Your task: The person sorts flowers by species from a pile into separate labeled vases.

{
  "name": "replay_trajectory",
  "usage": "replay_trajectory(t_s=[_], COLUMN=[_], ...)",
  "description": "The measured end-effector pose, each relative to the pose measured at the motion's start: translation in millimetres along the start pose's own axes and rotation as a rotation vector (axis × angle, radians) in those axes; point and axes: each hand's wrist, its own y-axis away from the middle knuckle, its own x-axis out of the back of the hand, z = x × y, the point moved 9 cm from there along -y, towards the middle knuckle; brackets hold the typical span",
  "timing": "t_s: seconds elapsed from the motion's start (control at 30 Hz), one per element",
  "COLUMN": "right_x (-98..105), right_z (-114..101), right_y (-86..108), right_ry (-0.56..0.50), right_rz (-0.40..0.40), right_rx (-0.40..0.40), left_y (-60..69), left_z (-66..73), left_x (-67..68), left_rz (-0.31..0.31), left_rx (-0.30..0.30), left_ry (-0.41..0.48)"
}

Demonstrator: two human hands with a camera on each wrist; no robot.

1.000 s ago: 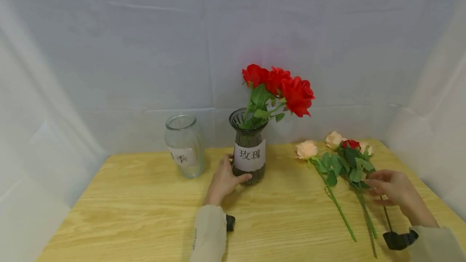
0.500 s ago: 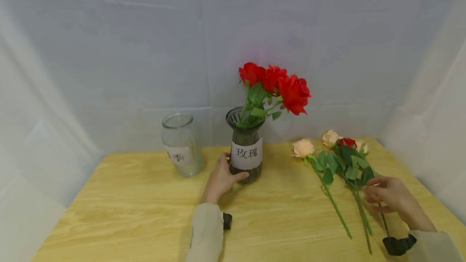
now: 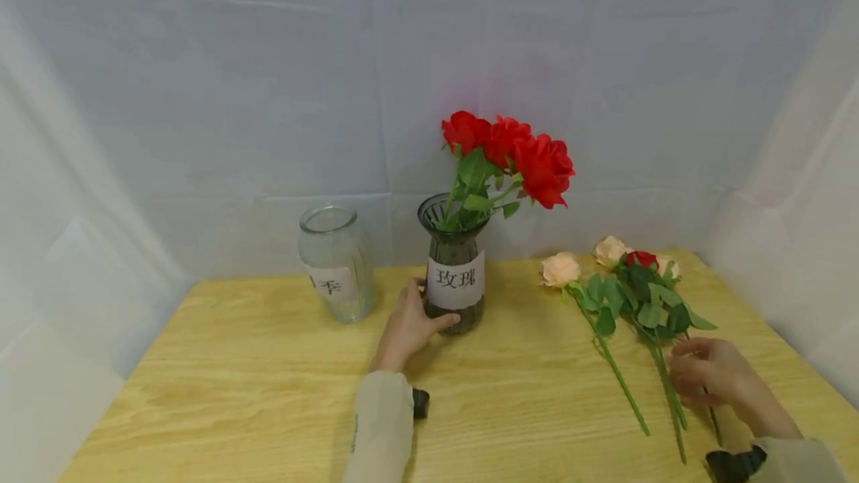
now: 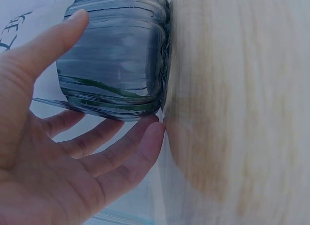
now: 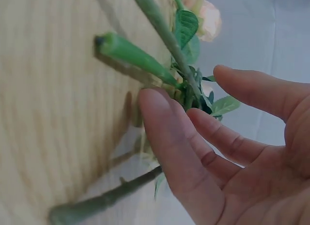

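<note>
My left hand [image 3: 406, 330] holds the lower part of a smoky grey glass vase [image 3: 452, 250]. In the left wrist view its thumb lies over the label edge, with the fingers along the vase's other side. Several red roses [image 3: 542, 170] stand in that vase, leaning right. On the right, my right hand [image 3: 714, 377] hovers by the stems of flowers lying on the table; its fingers are loosely bent, with nothing visibly pinched. A red rose [image 3: 640, 259] and peach roses [image 3: 561, 270] lie there. In the right wrist view, green stems [image 5: 131, 55] and a darker stem [image 5: 106, 198] pass beyond the fingers.
A clear glass vase [image 3: 335, 244] with a paper label and no flowers stands left of the grey one. The wooden table [image 3: 268, 379] ends at a white cloth backdrop [image 3: 268, 95], with white cloth at both sides.
My right hand has drawn slightly back toward me along the stems, uncovering more leaves. My left hand stays at the grey vase. The head view has shifted slightly.
</note>
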Motion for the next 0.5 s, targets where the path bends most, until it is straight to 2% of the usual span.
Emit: replay_trajectory(t_s=[0.23,0.5], right_x=[-7,-11], right_z=[-1,-1], right_y=[-1.1,-4.5], right_ry=[0.062,0.104], right_rz=[-0.006,-0.013], right_rx=[0.038,0.025], left_y=[0.2,1.4], left_z=[1.0,2.1], left_x=[0.7,0.5], left_rz=[-0.002,-0.009], left_rx=[0.0,0.007], left_ry=[0.003,0.01])
